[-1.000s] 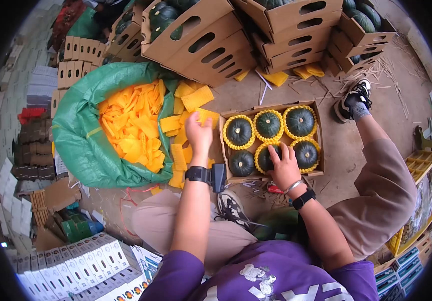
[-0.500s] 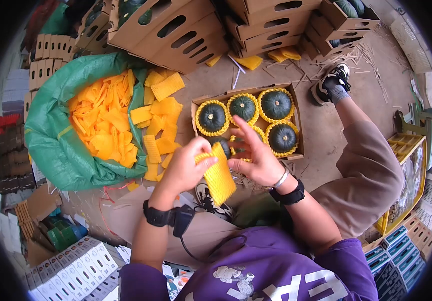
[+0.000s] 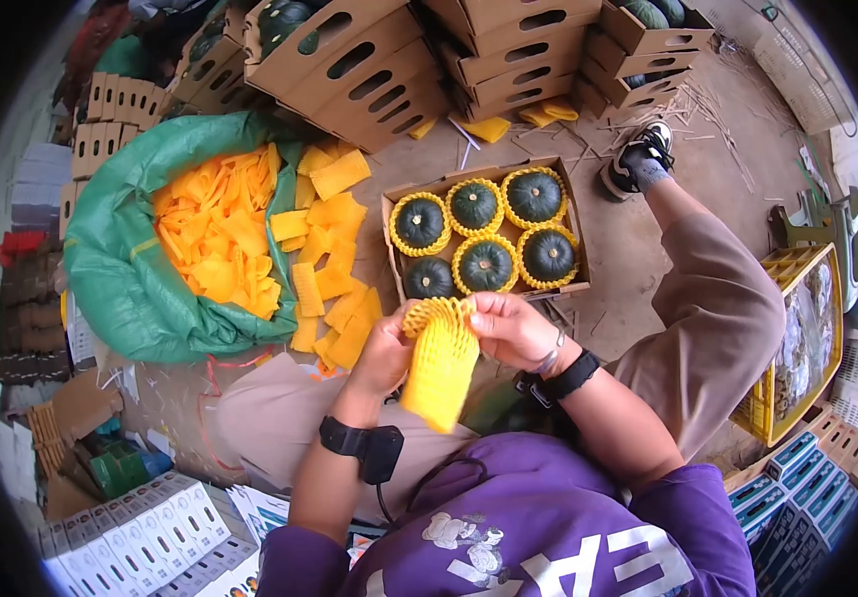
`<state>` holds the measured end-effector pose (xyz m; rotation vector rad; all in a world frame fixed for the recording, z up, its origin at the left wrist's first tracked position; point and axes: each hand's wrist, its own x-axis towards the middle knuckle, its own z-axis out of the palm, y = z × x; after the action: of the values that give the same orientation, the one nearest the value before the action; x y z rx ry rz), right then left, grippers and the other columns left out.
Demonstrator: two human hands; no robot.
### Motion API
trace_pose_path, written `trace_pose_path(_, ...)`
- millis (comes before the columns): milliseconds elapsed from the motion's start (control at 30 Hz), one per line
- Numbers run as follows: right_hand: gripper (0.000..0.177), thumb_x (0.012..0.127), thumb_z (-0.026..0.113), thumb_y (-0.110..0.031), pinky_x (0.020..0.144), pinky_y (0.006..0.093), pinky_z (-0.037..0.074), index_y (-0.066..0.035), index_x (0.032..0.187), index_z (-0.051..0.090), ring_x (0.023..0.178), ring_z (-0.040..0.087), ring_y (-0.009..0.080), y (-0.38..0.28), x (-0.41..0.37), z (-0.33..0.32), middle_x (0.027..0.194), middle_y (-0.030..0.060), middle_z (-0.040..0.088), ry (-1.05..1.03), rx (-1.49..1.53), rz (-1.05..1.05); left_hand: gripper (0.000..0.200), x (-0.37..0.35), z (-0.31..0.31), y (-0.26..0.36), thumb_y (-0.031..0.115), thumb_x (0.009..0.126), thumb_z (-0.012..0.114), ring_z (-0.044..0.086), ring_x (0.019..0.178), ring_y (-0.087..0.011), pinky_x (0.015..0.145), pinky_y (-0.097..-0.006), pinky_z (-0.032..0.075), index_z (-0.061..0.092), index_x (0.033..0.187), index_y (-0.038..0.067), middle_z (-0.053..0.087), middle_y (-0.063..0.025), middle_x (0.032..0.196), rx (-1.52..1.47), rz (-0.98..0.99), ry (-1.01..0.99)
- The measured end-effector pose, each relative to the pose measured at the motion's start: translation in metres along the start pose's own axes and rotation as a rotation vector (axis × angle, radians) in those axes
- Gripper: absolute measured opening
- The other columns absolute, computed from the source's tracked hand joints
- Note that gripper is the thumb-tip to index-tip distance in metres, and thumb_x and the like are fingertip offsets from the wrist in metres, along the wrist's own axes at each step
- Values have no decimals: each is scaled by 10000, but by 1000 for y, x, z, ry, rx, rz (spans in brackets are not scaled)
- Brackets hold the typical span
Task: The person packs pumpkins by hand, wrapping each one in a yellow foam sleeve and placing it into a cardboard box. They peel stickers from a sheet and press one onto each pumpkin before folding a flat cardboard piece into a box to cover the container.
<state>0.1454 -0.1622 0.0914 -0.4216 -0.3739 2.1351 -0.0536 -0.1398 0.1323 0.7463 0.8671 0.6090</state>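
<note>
A yellow foam net sleeve [image 3: 441, 373] hangs between my hands, its upper rim folded over into a frilled collar. My left hand [image 3: 384, 350] pinches the rim on one side, and my right hand [image 3: 516, 331] grips it on the other. Just beyond them lies an open cardboard box [image 3: 576, 209] of dark green squashes. Most of these, such as the middle near squash [image 3: 486, 267], sit in yellow net collars. The squash at the near left corner [image 3: 430, 279] shows no collar; its lower edge is close to my hands.
Left of the box, a green sack [image 3: 110, 284] brims with flat yellow foam sleeves [image 3: 218, 234], and more loose sleeves [image 3: 334, 264] lie on the floor. Stacked cardboard boxes [image 3: 349, 75] stand behind. A yellow crate [image 3: 805, 343] is beyond my knee at right.
My right hand has come in from above the box and taken hold of the sleeve's rim. The flat sleeve is now opened, with its top edge turned over.
</note>
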Motion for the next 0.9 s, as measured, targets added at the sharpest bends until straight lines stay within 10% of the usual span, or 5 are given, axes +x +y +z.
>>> trace_pose_path(133, 189, 734, 676, -21, 670, 346, 477, -49, 868, 545, 789, 617, 280, -7, 7, 30, 842, 139, 622, 452, -1564, -18, 386, 3, -27, -6, 32, 703, 713, 587, 777, -218, 744, -283, 462, 550, 1051, -10, 567, -80, 856, 1204, 345, 484)
trace_pose_path(233, 174, 681, 601, -5, 564, 408, 474, -56, 818, 507, 639, 589, 349, -8, 19, 13, 736, 140, 550, 563, -1751, -439, 514, 10, -38, -12, 40, 648, 725, 558, 830, -287, 818, -297, 443, 507, 1110, -13, 537, -141, 904, 1447, 453, 602)
trace_pose_path(367, 140, 757, 602, -135, 594, 411, 510, -83, 878, 555, 642, 621, 313, 18, 51, -8, 764, 120, 602, 328, -1897, -316, 425, 8, -36, -7, 74, 865, 634, 544, 1077, -129, 929, -291, 437, 471, 1246, -18, 567, -76, 1191, 18, -49, -112)
trace_pose_path(667, 611, 705, 707, -444, 1019, 642, 146, -174, 1210, 492, 1070, 555, 358, 32, 144, -21, 1104, 199, 595, 274, -2248, 472, 361, 38, -97, -20, -77, 761, 445, 640, 918, -223, 795, -307, 499, 531, 1110, -50, 650, -112, 997, 743, 165, 700)
trace_pose_path(900, 823, 611, 802, -300, 812, 425, 467, -156, 1331, 430, 945, 527, 367, 16, 86, 31, 1030, 195, 502, 300, -1812, -327, 787, 27, -54, 6, 83, 689, 818, 506, 1128, -179, 971, -305, 410, 362, 1327, 6, 537, -82, 1206, 188, 83, 285)
